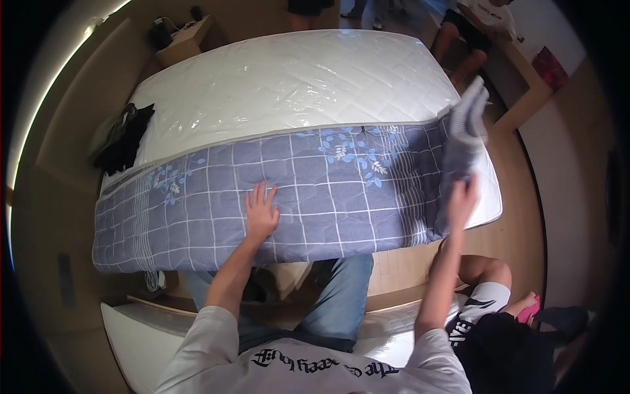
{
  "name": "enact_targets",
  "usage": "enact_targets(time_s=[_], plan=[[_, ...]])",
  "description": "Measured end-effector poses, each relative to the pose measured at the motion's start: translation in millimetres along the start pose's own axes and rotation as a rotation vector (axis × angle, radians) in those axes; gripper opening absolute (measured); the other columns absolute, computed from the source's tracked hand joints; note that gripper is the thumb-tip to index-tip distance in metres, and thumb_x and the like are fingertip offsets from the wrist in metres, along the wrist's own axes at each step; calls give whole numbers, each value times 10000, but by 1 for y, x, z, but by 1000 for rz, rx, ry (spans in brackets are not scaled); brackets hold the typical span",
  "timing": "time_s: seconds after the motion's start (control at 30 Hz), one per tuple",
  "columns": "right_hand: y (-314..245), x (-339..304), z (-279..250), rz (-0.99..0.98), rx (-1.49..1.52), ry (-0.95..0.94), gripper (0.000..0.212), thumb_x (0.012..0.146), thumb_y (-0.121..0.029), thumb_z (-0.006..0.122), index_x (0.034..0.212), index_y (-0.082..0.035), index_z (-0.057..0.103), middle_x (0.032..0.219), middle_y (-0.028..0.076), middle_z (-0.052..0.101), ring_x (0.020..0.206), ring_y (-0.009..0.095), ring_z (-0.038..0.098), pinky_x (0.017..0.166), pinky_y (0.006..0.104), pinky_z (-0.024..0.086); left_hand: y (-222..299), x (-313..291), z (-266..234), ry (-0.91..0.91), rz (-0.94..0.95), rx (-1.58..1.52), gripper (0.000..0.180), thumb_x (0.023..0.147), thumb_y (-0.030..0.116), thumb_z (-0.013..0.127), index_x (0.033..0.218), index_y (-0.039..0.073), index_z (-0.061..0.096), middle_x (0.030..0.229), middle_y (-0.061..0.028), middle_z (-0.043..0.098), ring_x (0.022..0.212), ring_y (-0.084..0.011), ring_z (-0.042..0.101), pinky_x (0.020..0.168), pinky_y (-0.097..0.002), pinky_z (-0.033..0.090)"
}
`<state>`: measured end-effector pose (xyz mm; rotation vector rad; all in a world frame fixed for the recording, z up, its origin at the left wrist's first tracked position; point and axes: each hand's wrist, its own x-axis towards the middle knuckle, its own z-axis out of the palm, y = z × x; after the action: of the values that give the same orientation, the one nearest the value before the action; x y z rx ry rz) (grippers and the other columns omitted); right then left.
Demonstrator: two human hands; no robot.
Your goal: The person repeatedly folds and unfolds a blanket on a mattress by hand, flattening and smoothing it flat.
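Note:
A grey-blue checked blanket (295,217) with blue and white leaf sprigs lies along the near half of a white mattress (295,79) wrapped in clear plastic. Flat on the middle of the blanket rests my left hand (262,217), fingers spread. My right hand (462,200), smeared by motion, grips the blanket's right end. That end is lifted and folded over, standing up as a blurred flap (464,131) above the mattress's right side. A white coiled cord (155,281) hangs below the blanket's near left corner.
Dark clothing (128,134) is heaped at the mattress's left end. A plastic-covered bed (387,335) is behind my legs. One person (499,348) sits close on my right; another (485,26) sits at the far right. A wooden stand (186,43) is at the far left.

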<state>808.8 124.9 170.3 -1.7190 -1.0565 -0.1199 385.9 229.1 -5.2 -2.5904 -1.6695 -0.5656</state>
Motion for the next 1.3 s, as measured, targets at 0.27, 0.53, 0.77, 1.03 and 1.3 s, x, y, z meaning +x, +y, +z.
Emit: enact_targets(time_s=[0.27,0.53,0.77,1.03,1.3], plan=[[-149,-253,65,-209,146,-683,477,690,84,517,1150,-43,494,1218,170,480,1153,331,432,963,370,341,-40,-47,-35,106,-64,-274,447,729,162,570,1166,97,501,1265,-163,413,1185,-281,380,997,-457,247],[-193,-427,76,758,519,-544,374,797,-167,606,1107,-7,469,1073,144,542,1014,244,543,801,332,465,-71,-115,-69,-57,-636,-966,455,780,413,573,957,-6,551,907,-193,606,843,-337,580,732,-382,441],[-244,-420,116,1137,552,-677,573,815,-449,550,1044,67,449,912,147,560,845,260,614,674,373,528,-92,-107,-97,97,-555,-1023,420,711,337,643,937,-9,572,940,-217,592,880,-366,565,733,-389,437],[-205,-458,123,1160,678,-455,170,835,-127,479,857,40,460,814,145,522,712,253,577,664,416,543,-117,-153,-92,76,-467,-1069,283,656,217,668,774,-26,586,821,-183,567,778,-320,558,672,-373,430],[-208,-425,122,1355,1086,-462,320,818,-298,579,1027,-76,483,998,62,527,967,235,511,874,461,430,-114,-62,-77,74,-628,-1382,462,693,267,708,1034,0,547,863,-73,580,756,-147,521,659,-283,423]])
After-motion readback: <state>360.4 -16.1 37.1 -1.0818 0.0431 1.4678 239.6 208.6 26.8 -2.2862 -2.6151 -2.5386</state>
